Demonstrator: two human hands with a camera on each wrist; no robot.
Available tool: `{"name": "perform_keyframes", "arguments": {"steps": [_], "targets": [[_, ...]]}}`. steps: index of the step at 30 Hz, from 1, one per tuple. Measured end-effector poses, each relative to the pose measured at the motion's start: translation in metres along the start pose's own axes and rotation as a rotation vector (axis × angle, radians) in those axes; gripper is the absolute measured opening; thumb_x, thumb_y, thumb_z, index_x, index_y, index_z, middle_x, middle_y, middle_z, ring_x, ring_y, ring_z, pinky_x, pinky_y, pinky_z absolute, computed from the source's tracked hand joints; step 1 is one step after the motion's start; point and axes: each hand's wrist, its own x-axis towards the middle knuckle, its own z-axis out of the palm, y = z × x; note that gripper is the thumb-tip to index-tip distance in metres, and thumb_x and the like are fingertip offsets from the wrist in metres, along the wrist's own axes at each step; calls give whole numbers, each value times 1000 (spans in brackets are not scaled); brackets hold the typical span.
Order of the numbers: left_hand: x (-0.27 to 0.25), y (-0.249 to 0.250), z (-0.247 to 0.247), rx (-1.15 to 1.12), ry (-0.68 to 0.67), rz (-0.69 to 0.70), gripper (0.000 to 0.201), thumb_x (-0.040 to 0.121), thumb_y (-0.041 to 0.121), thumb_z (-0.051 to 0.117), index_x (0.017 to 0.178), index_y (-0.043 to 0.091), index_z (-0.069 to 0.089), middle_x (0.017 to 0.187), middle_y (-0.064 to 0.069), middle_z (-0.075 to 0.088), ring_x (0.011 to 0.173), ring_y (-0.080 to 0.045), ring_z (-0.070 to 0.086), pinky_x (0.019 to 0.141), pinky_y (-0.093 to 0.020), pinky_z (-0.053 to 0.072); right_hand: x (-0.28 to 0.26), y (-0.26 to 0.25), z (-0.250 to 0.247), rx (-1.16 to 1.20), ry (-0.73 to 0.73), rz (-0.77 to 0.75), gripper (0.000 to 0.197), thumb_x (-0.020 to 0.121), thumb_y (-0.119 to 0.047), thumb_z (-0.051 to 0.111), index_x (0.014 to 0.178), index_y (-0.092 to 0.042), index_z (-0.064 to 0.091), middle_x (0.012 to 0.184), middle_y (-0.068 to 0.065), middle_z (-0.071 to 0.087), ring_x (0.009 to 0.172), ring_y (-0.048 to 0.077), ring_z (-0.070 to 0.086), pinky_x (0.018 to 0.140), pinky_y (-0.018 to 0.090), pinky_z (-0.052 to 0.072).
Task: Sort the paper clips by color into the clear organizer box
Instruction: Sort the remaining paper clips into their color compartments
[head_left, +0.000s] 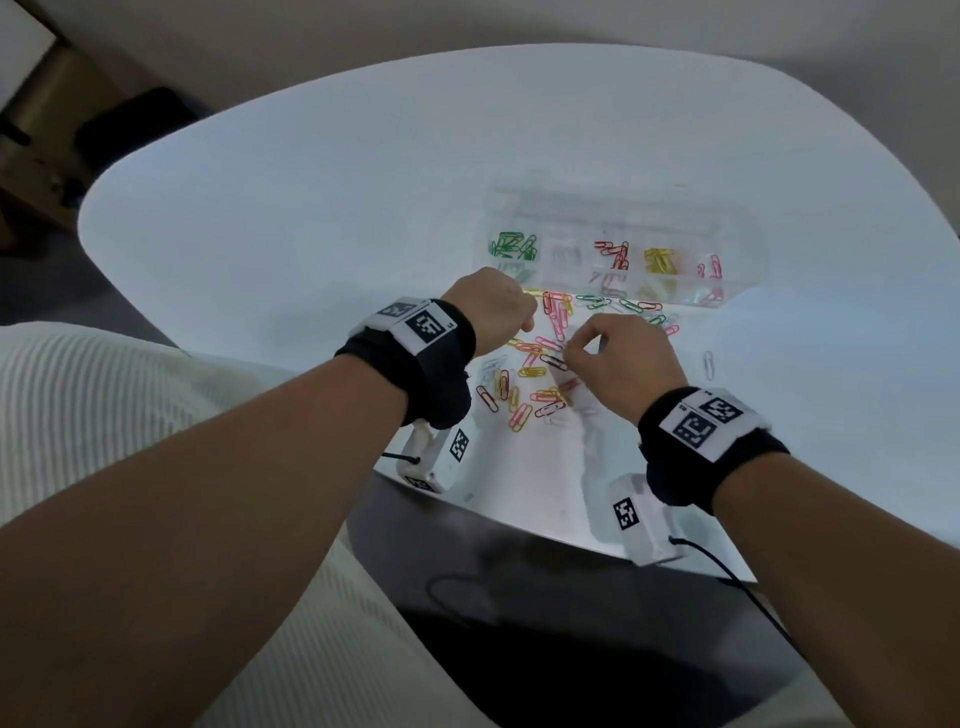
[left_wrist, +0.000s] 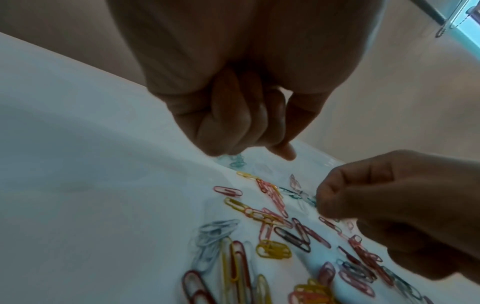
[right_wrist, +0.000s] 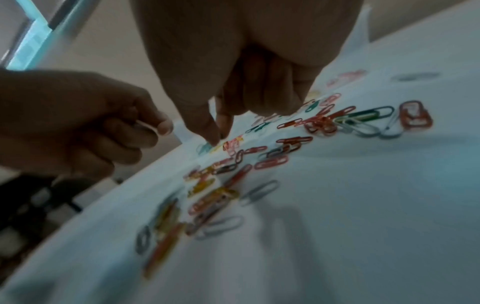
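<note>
Right of centre in the head view, the clear organizer box (head_left: 618, 249) sits on the white table (head_left: 311, 208), its compartments holding green clips (head_left: 511, 246) at the left, then pale ones, red clips (head_left: 613, 252), yellow clips (head_left: 660, 260) and pink clips (head_left: 710, 267) at the right. Below the box, toward the middle of the frame, a loose scatter of paper clips (head_left: 540, 364) in mixed colours lies on the table between the two hands. The left hand (head_left: 493, 309) hangs over the upper left edge of the scatter with its fingers curled into the palm; in the right wrist view, at the left of the frame, a thin pale clip (right_wrist: 146, 125) shows pinched between its thumb and fingers. The right hand (head_left: 615, 364) sits at the right edge of the scatter, its thumb and forefinger drawn together and pointing down at the clips; in the right wrist view the fingertips (right_wrist: 215, 133) come right down to the table among the far clips, but blur hides whether they actually have hold of one. One pale clip (head_left: 708, 364) lies alone, apart from the rest, at the right of the right hand.
</note>
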Motion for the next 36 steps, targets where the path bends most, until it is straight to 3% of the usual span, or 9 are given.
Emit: {"name": "perform_keyframes", "arguments": {"steps": [4,9,14,19,24,28,29,31,36], "targets": [[2,9,-5,-141,59,-8,28,88,20,45,62,12,49,30,9,33,28,-9,27,36,-14,23,0,-11,-11,707,-80,238,28,85,-14,41,58,-17,33,50,-3,31,47,18,21,46,26,24],[9,19,-22,-654,125,-97,27,86,17,44,60,15,39,54,0,28,43,-15,17,45,-20,17,12,-36,-33,1130,-250,281,29,87,-20,35,59,-19,31,53,-1,23,48,16,10,38,20,14],[17,20,-41,-910,201,-161,17,89,21,48,75,12,50,63,-2,44,49,-13,34,45,-22,25,39,-74,-46,1091,-137,338,26,89,-11,39,82,-2,62,61,9,53,48,19,43,46,23,38],[22,19,-52,-1020,165,-182,26,92,23,50,106,2,56,90,-14,59,74,-23,56,57,-21,45,60,-103,-48,1021,-154,370,38,98,-38,48,110,-2,56,93,14,60,70,23,57,61,30,52],[27,18,-51,-1065,153,-191,29,92,26,52,111,4,53,117,-20,58,96,-28,62,77,-26,54,66,-108,-45,1031,-234,367,65,95,-56,45,143,-12,38,133,11,46,107,24,52,89,32,49],[30,18,-50,-1095,123,-151,39,93,28,52,124,5,49,131,-17,49,118,-28,54,96,-30,50,60,-104,-48,1115,-237,380,72,91,-64,45,144,-16,38,133,7,47,88,17,35,79,26,39],[29,18,-49,-1098,106,-141,40,93,28,52,126,5,48,133,-16,48,120,-27,52,101,-32,47,58,-101,-49,1131,-235,374,73,92,-65,44,146,-16,37,136,8,45,89,16,45,80,26,41],[28,17,-46,-1103,61,-121,44,93,30,51,130,7,45,140,-16,43,126,-26,47,108,-33,40,53,-94,-53,1156,-224,358,75,93,-63,42,148,-13,34,142,12,43,119,23,55,94,26,46],[25,15,-37,-1117,-39,-70,62,95,35,47,149,9,28,157,-9,23,146,-25,21,116,-36,25,32,-73,-60,1248,-131,318,67,97,-57,42,147,-13,37,142,17,46,131,27,46,109,35,38]]}}
